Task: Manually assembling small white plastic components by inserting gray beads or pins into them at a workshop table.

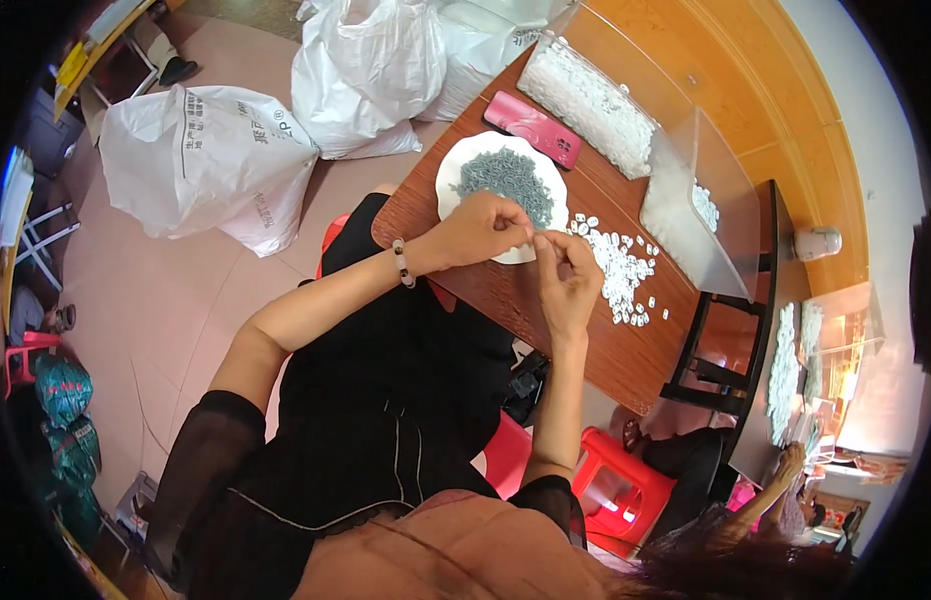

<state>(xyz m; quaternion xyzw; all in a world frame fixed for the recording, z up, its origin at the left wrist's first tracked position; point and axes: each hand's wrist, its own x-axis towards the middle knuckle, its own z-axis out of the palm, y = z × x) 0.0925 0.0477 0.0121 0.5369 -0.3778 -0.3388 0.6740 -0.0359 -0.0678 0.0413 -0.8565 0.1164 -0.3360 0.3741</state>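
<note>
White plate [455, 195] of small grey parts [505, 180] | left hand [480, 228] and right hand [565, 275] pinch something tiny together, fingertips closed | white pieces [620, 270] near right | best kept low over wooden table [585, 350].

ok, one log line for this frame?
left hand pinching a small part | right hand pinching at the same spot | over white plate of grey parts | white pieces on wooden table
</note>
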